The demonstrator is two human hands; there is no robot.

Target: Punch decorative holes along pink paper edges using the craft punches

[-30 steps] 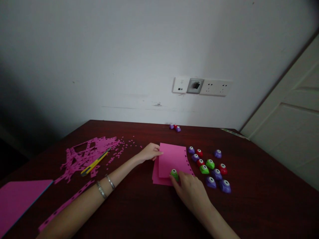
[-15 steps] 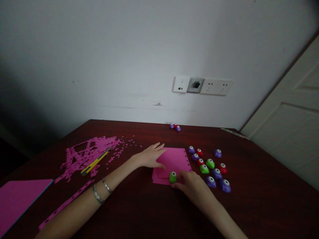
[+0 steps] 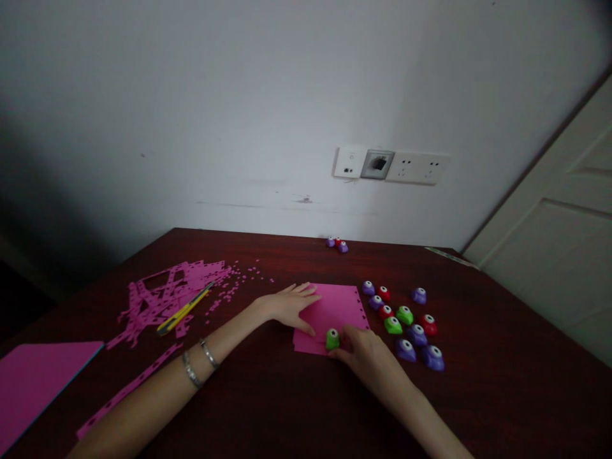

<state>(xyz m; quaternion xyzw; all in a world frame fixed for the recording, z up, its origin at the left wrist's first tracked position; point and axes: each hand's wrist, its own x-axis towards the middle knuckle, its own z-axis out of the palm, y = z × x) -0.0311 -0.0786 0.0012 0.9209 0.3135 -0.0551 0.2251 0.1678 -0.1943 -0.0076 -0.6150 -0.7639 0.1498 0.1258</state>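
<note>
Pink sheets [image 3: 337, 306] lie stacked on the dark red table, with a row of punched holes along the right edge. My left hand [image 3: 291, 307] rests with spread fingers on the left side of the sheets. At their front edge sits a small green punch [image 3: 333, 339] with an eye-like top. My right hand [image 3: 366, 354] has its thumb and fingers closed around the right side of this punch. Several purple, red and green punches, one of them a green punch [image 3: 393, 325], stand to the right of the sheets.
A yellow cutter [image 3: 184, 311] lies on pink punched scraps [image 3: 157, 299] at the left, beside scattered bits. A pink board [image 3: 43, 382] is at the near left. Three more punches [image 3: 337, 243] stand by the wall under sockets [image 3: 415, 167].
My left hand has shifted slightly down, with its fingers now flatter on the sheets. The top sheet's loose front edge no longer stands out. My right hand stays at the green punch.
</note>
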